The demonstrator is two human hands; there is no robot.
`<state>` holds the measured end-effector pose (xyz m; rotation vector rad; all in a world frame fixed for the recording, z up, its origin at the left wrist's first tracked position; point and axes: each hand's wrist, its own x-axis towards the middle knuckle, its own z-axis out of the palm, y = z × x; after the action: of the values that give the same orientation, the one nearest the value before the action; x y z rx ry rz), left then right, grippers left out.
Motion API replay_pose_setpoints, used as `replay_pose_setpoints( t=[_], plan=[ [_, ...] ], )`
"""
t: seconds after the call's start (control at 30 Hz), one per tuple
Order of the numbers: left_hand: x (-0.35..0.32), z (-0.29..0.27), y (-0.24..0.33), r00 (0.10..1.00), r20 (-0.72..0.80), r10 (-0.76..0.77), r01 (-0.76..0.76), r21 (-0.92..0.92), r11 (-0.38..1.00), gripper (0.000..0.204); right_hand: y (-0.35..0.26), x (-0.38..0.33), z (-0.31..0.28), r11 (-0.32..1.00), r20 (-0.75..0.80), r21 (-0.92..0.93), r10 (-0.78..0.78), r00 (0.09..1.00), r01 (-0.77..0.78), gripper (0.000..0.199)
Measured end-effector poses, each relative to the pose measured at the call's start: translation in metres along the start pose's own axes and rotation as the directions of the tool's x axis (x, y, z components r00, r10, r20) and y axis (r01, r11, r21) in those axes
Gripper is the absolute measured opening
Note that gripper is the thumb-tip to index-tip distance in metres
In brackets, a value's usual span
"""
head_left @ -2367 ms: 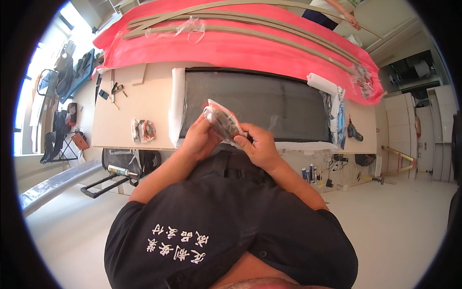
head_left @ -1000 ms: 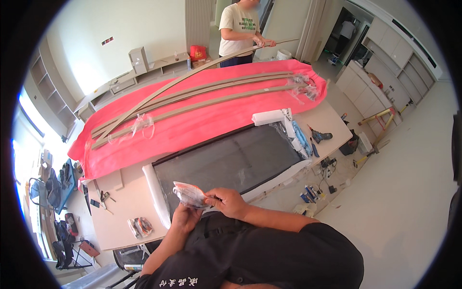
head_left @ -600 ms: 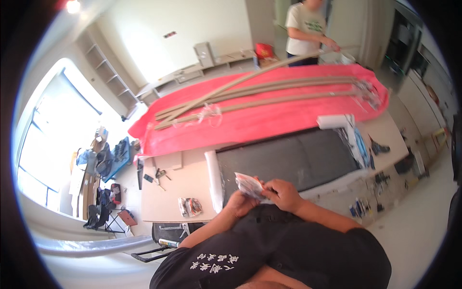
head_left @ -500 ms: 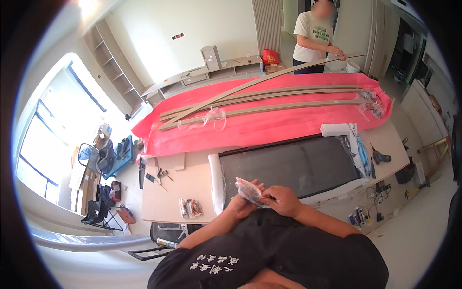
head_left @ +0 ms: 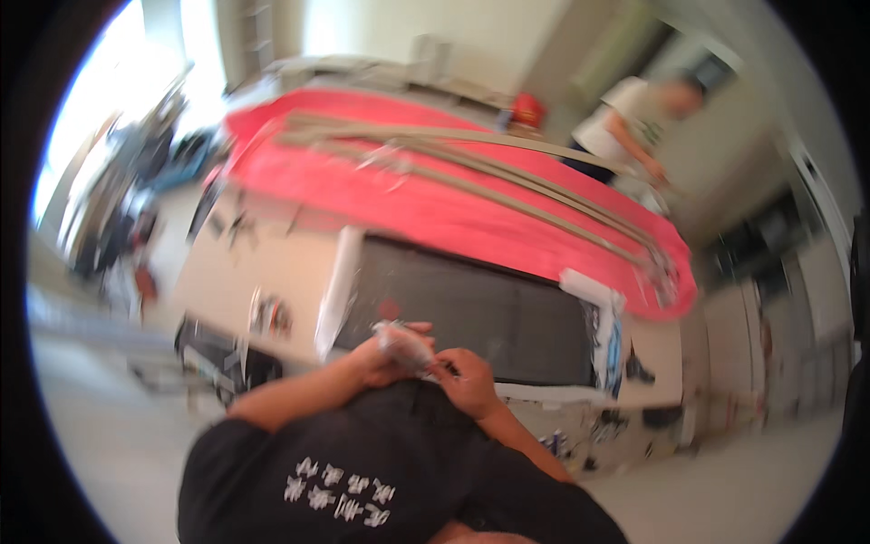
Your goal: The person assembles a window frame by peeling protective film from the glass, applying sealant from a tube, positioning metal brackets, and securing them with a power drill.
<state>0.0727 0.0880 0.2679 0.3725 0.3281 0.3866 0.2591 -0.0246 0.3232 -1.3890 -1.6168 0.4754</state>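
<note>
In front of my body, my left hand is closed around a small clear plastic bag. My right hand pinches the bag's near right end, where small dark bits show; blur hides what they are. Just beyond both hands lies a dark grey framed panel on the table, with white foam wrap along its left edge. Another small plastic packet rests on the table to the left.
Long beige strips lie on a pink cloth across the table. A co-worker stands at the far right by the strips. A drill-like dark tool sits at the table's right. Chairs and boxes crowd the left floor.
My view has swung and tilted, so the whole scene is turned and blurred. The co-worker now leans over the strips, and the strip they held up is lower. Both my hands keep the bag.
</note>
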Motion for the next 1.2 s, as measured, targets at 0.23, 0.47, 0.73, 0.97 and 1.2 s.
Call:
replay_pose_setpoints(
  t=[0.23, 0.47, 0.73, 0.97, 1.2],
  plan=[
    [0.014, -0.009, -0.037, 0.984, -0.165, 0.062, -0.098, -0.224, 0.970, 0.039, 0.009, -0.009, -0.016, 0.996, 0.131, -0.090, -0.014, 0.991, 0.026, 0.015],
    [0.008, 0.003, -0.022, 0.969, -0.183, 0.166, -0.207, -0.235, 0.950, 0.045, 0.006, 0.006, -0.017, 0.974, 0.132, -0.031, -0.219, 0.967, 0.225, 0.015],
    [0.010, -0.003, -0.025, 0.976, -0.118, 0.184, -0.214, -0.337, 0.917, 0.041, 0.012, -0.008, -0.020, 0.992, 0.075, 0.060, -0.118, 0.990, 0.114, 0.016],
    [0.004, -0.002, -0.018, 0.979, -0.130, 0.157, -0.200, -0.477, 0.856, 0.060, 0.013, -0.015, -0.019, 0.987, 0.066, 0.101, -0.131, 0.989, 0.124, 0.015],
    [-0.003, -0.033, 0.010, 0.790, -0.517, 0.330, -0.550, -0.359, 0.754, 0.067, 0.020, -0.022, -0.032, 0.973, -0.086, 0.205, -0.087, 0.992, 0.103, 0.015]
  ],
)
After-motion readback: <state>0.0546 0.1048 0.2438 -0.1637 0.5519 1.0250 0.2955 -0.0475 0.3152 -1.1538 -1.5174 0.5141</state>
